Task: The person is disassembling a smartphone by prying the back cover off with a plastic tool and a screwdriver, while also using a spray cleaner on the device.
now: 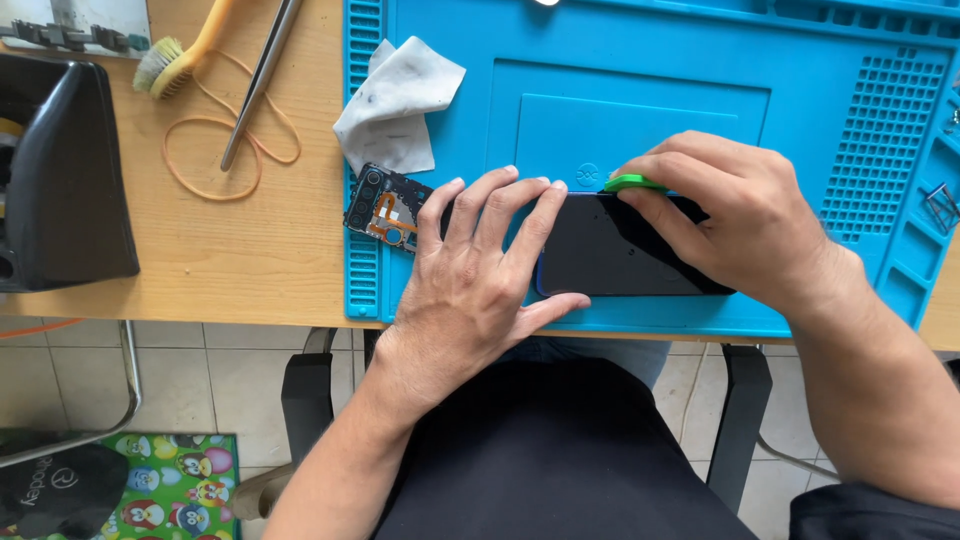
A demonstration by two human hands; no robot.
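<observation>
- The right hand, right of centre, pinches a small green pick between fingertips and thumb, its edge at the top rim of a dark phone.
- The left hand lies flat and open, fingers spread across the phone's left part, gripping nothing.
- The phone lies on a blue work mat, its exposed camera end poking left.
- Just above that end sits a crumpled white wipe.
- In the upper left, a brush, metal tweezers and a rubber band lie on the wooden table.
</observation>
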